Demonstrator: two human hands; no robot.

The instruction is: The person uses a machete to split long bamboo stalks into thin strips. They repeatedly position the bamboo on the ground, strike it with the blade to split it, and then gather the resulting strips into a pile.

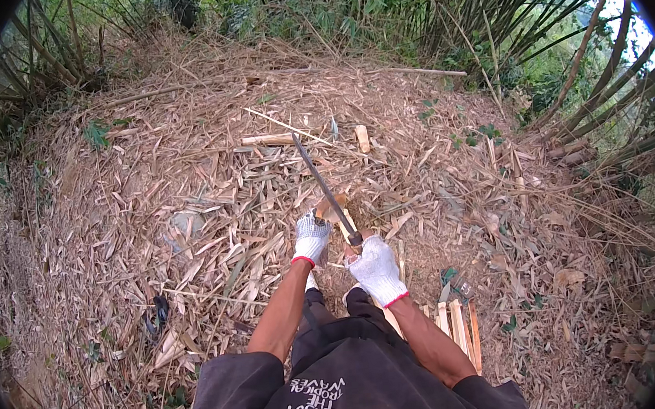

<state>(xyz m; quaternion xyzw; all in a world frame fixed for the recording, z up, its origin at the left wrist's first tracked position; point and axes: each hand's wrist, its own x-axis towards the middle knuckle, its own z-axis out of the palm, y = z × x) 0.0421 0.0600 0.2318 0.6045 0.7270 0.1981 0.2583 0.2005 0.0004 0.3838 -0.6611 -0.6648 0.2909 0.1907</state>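
Observation:
My right hand [377,269], in a white knit glove with a red cuff, is closed around the handle of a machete. The long dark blade of the machete [319,175] slants away and up to the left. In a matching glove, my left hand [312,236] is closed beside the blade, on a pale wooden strip [346,222]. That strip lies under and along the blade, and its lower part is partly hidden by my right hand. Exactly how the left fingers wrap it cannot be made out.
Split wood strips [458,327] lie by my right forearm. Ahead on dry leaf litter are a wood piece [266,140], a short block [362,139] and a thin stick [288,125]. A dark object [157,315] lies at left. Bamboo clumps [513,5] stand at the back and right.

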